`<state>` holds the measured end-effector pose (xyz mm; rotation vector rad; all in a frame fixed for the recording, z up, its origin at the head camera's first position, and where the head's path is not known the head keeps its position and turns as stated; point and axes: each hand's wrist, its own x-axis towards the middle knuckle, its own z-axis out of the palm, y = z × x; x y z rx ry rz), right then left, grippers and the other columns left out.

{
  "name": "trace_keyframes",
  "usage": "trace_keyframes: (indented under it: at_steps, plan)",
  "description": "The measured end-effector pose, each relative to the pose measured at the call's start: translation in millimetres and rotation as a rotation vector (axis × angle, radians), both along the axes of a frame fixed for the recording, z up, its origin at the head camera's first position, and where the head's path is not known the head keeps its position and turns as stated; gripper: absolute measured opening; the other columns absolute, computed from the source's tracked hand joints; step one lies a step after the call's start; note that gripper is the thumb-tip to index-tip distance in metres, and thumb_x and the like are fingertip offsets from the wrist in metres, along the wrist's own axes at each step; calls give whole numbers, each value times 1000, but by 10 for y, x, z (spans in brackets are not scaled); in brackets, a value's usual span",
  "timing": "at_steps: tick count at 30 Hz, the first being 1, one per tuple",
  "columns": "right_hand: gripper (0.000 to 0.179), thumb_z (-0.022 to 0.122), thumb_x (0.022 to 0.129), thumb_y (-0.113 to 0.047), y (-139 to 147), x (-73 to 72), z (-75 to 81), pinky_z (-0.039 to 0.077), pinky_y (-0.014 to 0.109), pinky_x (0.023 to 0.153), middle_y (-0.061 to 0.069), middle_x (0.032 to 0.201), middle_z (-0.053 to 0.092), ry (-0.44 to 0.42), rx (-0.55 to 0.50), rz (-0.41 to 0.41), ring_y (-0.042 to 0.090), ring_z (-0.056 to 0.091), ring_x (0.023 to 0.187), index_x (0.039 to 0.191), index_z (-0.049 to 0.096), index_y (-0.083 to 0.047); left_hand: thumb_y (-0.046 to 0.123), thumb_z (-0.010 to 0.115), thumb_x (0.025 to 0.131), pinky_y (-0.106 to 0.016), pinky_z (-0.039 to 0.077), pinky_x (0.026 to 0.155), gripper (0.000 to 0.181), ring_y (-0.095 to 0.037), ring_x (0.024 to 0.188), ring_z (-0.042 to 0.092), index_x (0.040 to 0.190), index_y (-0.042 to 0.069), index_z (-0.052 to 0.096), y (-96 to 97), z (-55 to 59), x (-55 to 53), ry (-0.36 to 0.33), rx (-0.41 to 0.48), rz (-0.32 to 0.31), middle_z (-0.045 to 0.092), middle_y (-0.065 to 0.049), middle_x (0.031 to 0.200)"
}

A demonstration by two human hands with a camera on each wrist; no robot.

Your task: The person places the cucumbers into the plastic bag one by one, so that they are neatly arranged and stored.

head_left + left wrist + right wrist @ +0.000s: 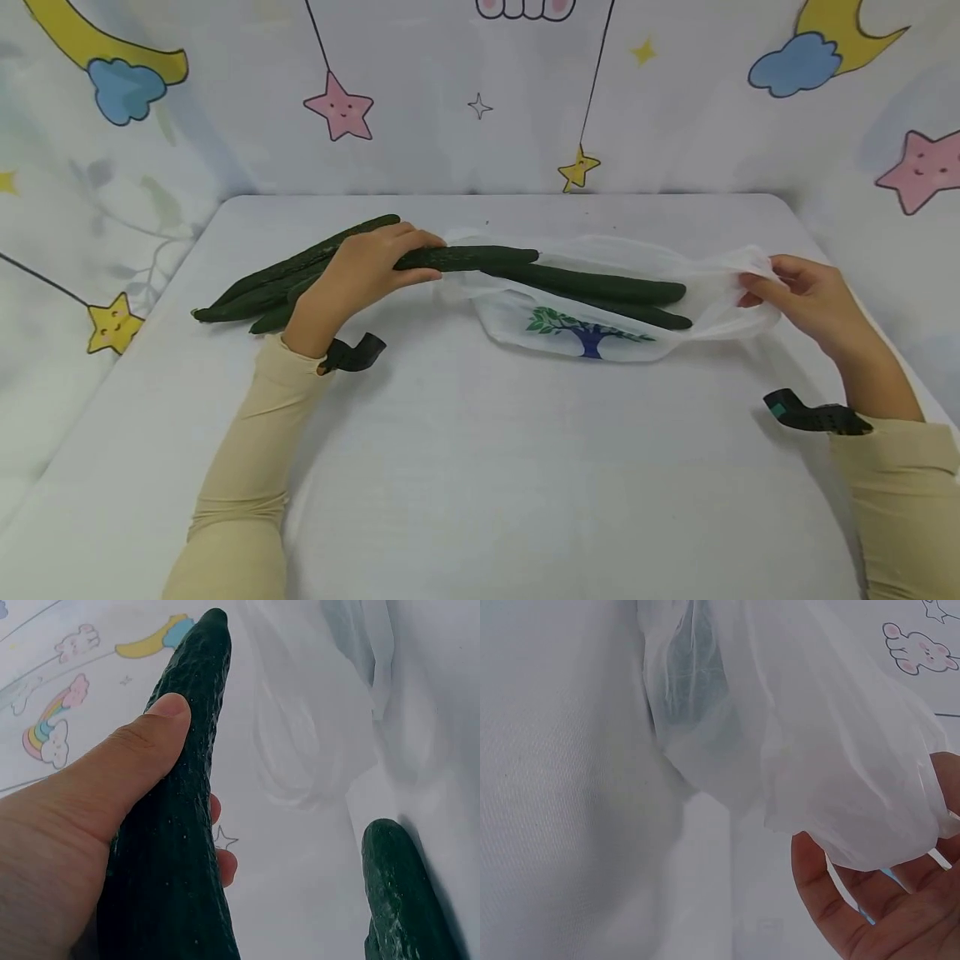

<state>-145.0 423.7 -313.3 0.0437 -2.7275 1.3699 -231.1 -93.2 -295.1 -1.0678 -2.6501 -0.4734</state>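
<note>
My left hand [360, 271] grips a dark green cucumber [465, 257], thumb along its top in the left wrist view. The cucumber's far end points right, over the near part of a white plastic bag [517, 325] printed with a tree. Two more cucumbers [600, 286] lie lengthwise at the bag; in the right wrist view a green shape [694, 675] shows through the plastic. At the bag's right end, my right hand [817, 304] pinches the plastic between thumb and fingers, its fingers partly behind the film.
Several cucumbers [262, 287] lie in a pile at the left of the white table [525, 475], beside and under the left wrist. A cloth backdrop [420, 92] with stars, moons and clouds rises behind the table. Each wrist carries a black camera mount [813, 414].
</note>
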Motion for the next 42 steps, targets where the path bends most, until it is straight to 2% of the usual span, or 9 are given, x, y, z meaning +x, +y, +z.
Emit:
trace_keyframes:
  at_steps: [6,17,23,30,35,42]
  plan:
    - [19,59,99,-19,16,11,-11,36,13,75,-23,84,66,-23,27,-8,-3,51,95,115,67,-14,36,72,88,-38,54,70,40,-21,92,65,121,15,68,95,-26,-10,-8,-24,-16,68,-5,107]
    - [17,60,98,-11,17,-21,-12,41,8,74,-19,83,67,27,3,10,-2,54,92,111,69,-15,34,71,89,-35,52,73,40,-19,83,63,123,12,67,314,-55,-16,-60,-44,-85,67,-4,105]
    - [14,60,97,-8,9,-25,-17,41,9,74,-17,80,69,27,-9,4,-2,55,92,107,69,-12,36,71,89,-33,51,65,41,-18,79,64,122,12,67,464,-58,-34,-75,-77,-103,68,-5,105]
    - [13,61,97,-9,3,-29,-4,43,8,72,-17,80,68,44,5,-2,-1,55,90,107,69,-12,35,71,89,-33,52,63,39,-18,78,64,121,12,68,643,-83,-92,-56,-98,-129,68,-5,104]
    - [13,61,96,-8,-16,-33,-2,44,9,72,-16,81,68,58,-11,11,-1,57,88,107,69,-10,36,70,90,-33,54,67,41,-19,80,65,123,12,66,756,-82,-126,-81,-127,-126,67,-5,104]
    - [15,61,97,-11,-7,-21,0,43,9,74,-18,82,68,44,7,3,-2,57,90,110,68,-9,39,67,92,-37,54,75,43,-21,92,66,127,14,65,910,-59,-227,-138,-168,-98,66,-5,109]
